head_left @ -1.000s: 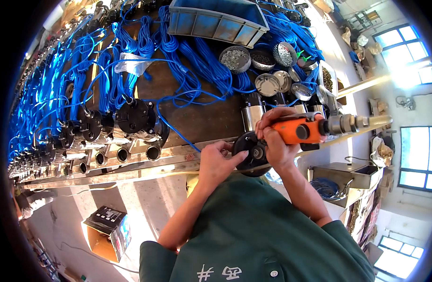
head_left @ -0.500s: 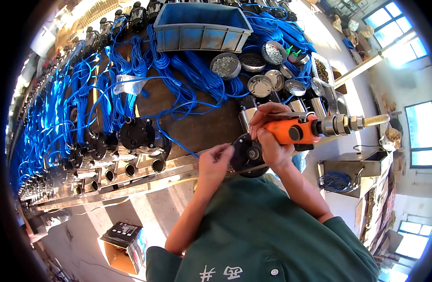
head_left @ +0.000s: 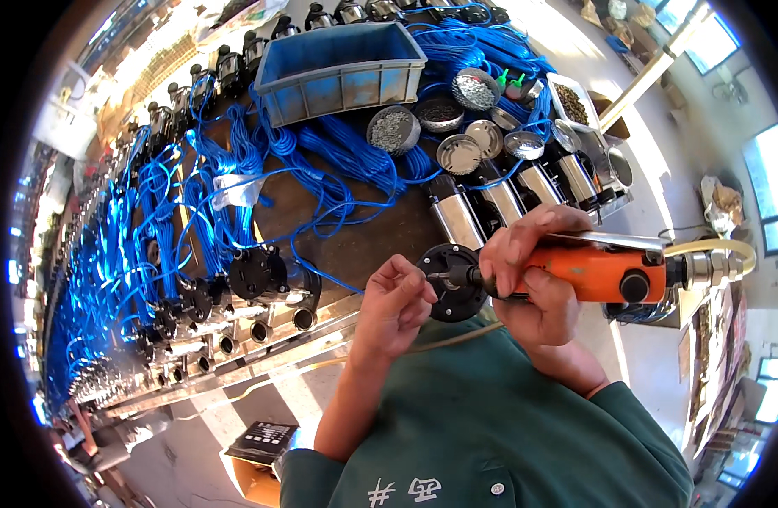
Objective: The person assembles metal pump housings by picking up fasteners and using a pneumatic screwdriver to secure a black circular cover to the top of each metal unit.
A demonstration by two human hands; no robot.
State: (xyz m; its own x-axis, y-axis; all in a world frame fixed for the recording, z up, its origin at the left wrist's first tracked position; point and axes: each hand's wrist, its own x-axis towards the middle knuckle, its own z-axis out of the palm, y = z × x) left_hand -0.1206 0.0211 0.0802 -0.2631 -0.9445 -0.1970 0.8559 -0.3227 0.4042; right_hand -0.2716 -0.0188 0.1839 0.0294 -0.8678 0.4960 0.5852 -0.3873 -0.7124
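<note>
Fingers [head_left: 410,284] of the left hand [head_left: 393,309] are pinched together, tips meeting at the left rim of the black round cap [head_left: 453,282]; whether they grip a small part there cannot be told. Right hand [head_left: 528,279] is wrapped fully closed round the body of the orange pneumatic screwdriver [head_left: 605,273], which lies horizontal, its dark tip pointing left and touching the centre of the cap. Pale air hose [head_left: 711,247] leaves the tool's right end.

Black round cap sits at the near edge of the table [head_left: 363,245], between the two hands, just near of a row of steel cylindrical pump bodies [head_left: 456,216] lying side by side.

Far of these: several round metal dishes [head_left: 459,154] holding small hardware, one [head_left: 393,129] filled with grey screws. Large blue plastic bin [head_left: 342,63] stands at the far centre of the table.

Left half of the table: many coils of blue cable [head_left: 194,195] spread across it, each leading to black pump units [head_left: 262,275] lined up along the near-left edge, outlets facing near. White tag [head_left: 235,190] lies among the cables.

Green work shirt [head_left: 507,423] fills the near centre. Dark box-shaped device [head_left: 266,440] sits on the floor, near-left of the shirt
</note>
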